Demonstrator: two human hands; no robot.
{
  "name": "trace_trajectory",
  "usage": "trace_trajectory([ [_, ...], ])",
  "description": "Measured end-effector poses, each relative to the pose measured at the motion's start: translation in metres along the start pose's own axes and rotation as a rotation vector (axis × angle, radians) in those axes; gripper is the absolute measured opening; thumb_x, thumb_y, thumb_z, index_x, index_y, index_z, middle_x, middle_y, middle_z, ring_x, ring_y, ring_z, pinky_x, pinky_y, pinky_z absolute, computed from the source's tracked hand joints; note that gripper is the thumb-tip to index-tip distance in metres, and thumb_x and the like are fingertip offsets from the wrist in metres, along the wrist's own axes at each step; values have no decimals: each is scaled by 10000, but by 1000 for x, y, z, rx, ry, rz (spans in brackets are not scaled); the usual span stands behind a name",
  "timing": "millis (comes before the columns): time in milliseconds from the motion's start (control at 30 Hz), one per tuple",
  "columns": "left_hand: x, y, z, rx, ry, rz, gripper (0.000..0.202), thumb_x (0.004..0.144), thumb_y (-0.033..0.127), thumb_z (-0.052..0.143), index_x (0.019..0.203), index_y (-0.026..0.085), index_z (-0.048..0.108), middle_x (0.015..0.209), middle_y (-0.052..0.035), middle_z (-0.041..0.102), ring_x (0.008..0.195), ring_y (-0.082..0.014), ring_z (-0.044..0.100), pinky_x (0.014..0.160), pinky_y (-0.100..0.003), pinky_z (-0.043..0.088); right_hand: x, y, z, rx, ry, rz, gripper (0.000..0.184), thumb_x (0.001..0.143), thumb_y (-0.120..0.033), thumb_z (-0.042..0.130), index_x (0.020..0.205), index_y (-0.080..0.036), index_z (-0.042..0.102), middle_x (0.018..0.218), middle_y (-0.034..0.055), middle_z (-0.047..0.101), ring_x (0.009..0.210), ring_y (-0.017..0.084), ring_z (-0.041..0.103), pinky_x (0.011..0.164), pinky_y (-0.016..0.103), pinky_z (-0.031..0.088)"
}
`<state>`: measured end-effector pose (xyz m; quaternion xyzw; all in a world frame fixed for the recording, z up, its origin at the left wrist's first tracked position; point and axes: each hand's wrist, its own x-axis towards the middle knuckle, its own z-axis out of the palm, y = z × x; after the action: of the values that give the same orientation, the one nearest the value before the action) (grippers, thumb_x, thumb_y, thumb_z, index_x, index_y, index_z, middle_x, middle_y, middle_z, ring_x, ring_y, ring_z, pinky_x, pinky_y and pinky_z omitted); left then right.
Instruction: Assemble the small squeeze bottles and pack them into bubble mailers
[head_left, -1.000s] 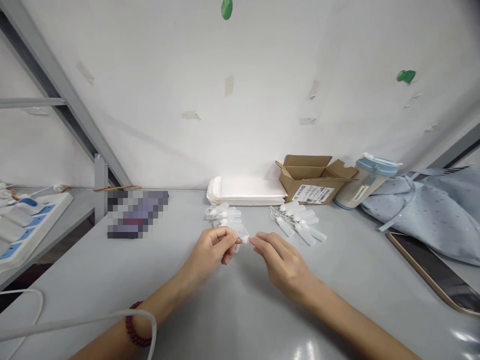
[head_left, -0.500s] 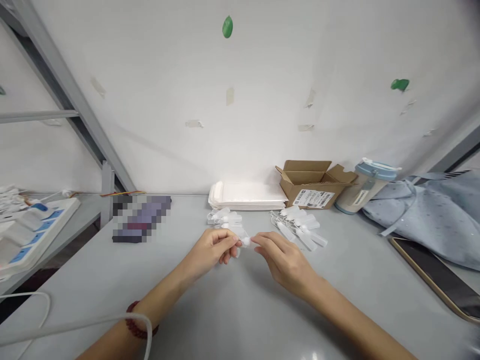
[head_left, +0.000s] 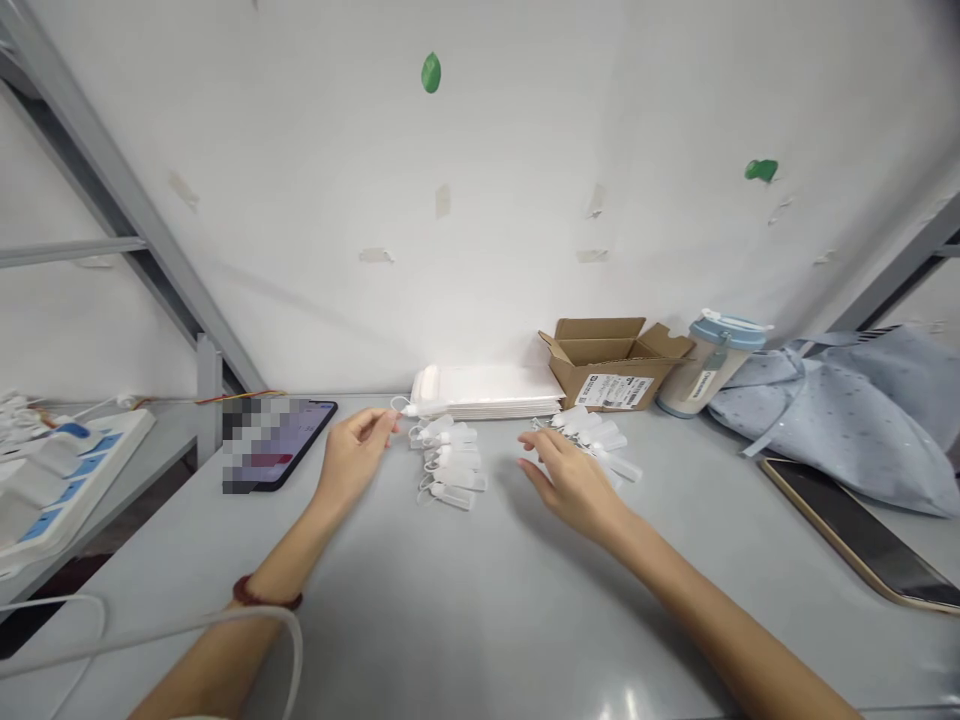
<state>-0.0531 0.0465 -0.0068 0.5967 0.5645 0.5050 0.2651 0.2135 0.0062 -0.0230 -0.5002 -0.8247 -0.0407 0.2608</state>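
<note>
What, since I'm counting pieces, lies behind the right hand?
Behind the right hand, a pile of whitish pieces shows, the open cardboard box farther back. The hand hides part of the pile, preventing a count.

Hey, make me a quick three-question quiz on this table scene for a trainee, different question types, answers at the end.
1. What stands between the white stack and the lidded cup?
2. True or false: the bracelet is worn on the left wrist.
3. Fill in the blank with "together" or "apart": near the right-hand pile of white plastic pieces, the right hand has its thumb and forefinger ____.

Key:
1. An open cardboard box.
2. True.
3. Apart.
</note>
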Motion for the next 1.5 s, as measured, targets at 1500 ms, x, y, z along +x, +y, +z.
trace_trajectory([
  [1500, -22, 2, 21, 430, -335, 736, 471, 820, 341, 553, 1278, 285, 460, 1298, -62, 486, 1162, -290, 416, 964, -440, 377, 5, 28, 2, 122, -238, 244, 233, 687, -52, 512, 889, -160, 556, 935, 70, 601, 841, 180, 569, 700, 262, 424],
])
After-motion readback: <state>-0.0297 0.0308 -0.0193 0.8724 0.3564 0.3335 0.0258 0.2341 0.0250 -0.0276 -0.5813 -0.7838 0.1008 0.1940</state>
